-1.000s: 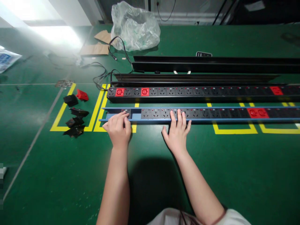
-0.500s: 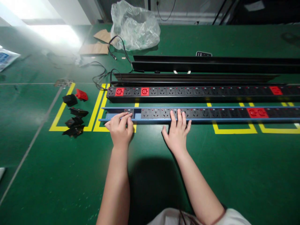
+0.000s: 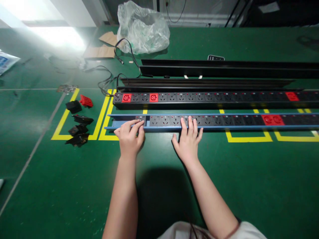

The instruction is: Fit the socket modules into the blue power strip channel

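A long blue metal rail [image 3: 119,123] lies across the floor in front of me, holding a row of black socket modules [image 3: 165,120] and two red ones [image 3: 272,119]. Near its left end, my left hand [image 3: 131,137] has its fingers closed on a single black socket module [image 3: 141,119], partly hidden beneath them. A narrow strip of bare blue rail separates that module from the row. Further right, my right hand [image 3: 188,137] rests open on the row with its fingers spread.
Loose black modules [image 3: 78,129] and a red module [image 3: 86,101] lie to the left. Behind the rail are a finished-looking black socket strip [image 3: 171,105], black channels [image 3: 199,71], a cable [image 3: 106,81] and a clear plastic bag [image 3: 144,30]. Yellow tape [image 3: 249,139] marks the green floor.
My left hand has moved slightly right, and the single socket module has slid along the rail with it. The gap to the row has narrowed. My right hand stays put.
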A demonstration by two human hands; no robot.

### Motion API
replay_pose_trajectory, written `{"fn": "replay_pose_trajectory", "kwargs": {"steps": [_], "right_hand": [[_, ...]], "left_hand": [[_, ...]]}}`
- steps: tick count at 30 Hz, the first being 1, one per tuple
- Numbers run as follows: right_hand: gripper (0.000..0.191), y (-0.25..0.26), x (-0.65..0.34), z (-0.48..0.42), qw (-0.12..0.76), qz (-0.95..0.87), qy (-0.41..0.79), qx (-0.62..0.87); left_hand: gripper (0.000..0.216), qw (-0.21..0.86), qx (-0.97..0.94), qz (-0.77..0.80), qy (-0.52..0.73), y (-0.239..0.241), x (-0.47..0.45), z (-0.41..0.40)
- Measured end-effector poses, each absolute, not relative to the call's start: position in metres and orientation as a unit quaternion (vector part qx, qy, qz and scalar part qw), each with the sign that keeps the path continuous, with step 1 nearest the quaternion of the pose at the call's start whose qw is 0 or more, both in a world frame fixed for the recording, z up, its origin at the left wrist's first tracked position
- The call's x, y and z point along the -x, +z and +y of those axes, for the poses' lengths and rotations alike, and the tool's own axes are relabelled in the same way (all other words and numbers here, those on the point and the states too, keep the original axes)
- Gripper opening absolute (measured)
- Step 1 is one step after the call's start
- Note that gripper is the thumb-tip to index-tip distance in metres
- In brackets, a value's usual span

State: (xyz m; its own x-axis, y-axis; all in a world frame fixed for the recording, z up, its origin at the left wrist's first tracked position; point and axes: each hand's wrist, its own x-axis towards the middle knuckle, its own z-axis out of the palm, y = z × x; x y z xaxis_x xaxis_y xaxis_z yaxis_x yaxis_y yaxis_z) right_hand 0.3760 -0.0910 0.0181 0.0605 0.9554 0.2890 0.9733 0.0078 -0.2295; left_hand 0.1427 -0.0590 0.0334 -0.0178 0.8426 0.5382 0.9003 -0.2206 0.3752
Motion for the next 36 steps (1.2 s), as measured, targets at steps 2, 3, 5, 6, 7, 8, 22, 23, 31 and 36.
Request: {"fn": "replay_pose_trajectory", "kwargs": {"steps": [2, 3, 5, 6, 7, 8, 22, 23, 31, 36], "right_hand": [[0.075, 0.018, -0.376, -0.091, 0.189, -0.686, -0.025, 0.703], [0.075, 0.018, -0.376, -0.091, 0.190, -0.686, -0.026, 0.702], [0.074, 0.018, -0.376, -0.091, 0.191, -0.685, -0.027, 0.702], [0.074, 0.018, -0.376, -0.091, 0.190, -0.685, -0.028, 0.703], [0.075, 0.018, -0.376, -0.091, 0.190, -0.684, -0.028, 0.703], [0.075, 0.018, -0.376, -0.091, 0.188, -0.685, -0.027, 0.704], [0.074, 0.018, -0.376, -0.091, 0.185, -0.685, -0.031, 0.704], [0.074, 0.018, -0.376, -0.091, 0.184, -0.685, -0.034, 0.704], [0.076, 0.018, -0.375, -0.091, 0.183, -0.683, -0.035, 0.707], [0.074, 0.017, -0.376, -0.091, 0.184, -0.682, -0.046, 0.706]], "left_hand": [[0.028, 0.034, 0.707, -0.619, -0.340, 0.034, -0.143, -0.059], [0.028, 0.029, 0.712, -0.615, -0.337, 0.034, -0.143, -0.059], [0.029, 0.016, 0.722, -0.606, -0.333, 0.034, -0.144, -0.060], [0.030, 0.012, 0.725, -0.603, -0.332, 0.034, -0.144, -0.060], [0.031, 0.011, 0.726, -0.603, -0.331, 0.033, -0.145, -0.060], [0.033, 0.012, 0.725, -0.604, -0.329, 0.033, -0.145, -0.060], [0.048, 0.011, 0.702, -0.631, -0.330, 0.031, -0.147, -0.061], [0.050, 0.018, 0.697, -0.639, -0.325, 0.031, -0.148, -0.061], [0.046, -0.002, 0.647, -0.704, -0.293, 0.034, -0.154, -0.060], [0.040, -0.024, 0.603, -0.730, -0.321, 0.035, -0.158, -0.061]]}}
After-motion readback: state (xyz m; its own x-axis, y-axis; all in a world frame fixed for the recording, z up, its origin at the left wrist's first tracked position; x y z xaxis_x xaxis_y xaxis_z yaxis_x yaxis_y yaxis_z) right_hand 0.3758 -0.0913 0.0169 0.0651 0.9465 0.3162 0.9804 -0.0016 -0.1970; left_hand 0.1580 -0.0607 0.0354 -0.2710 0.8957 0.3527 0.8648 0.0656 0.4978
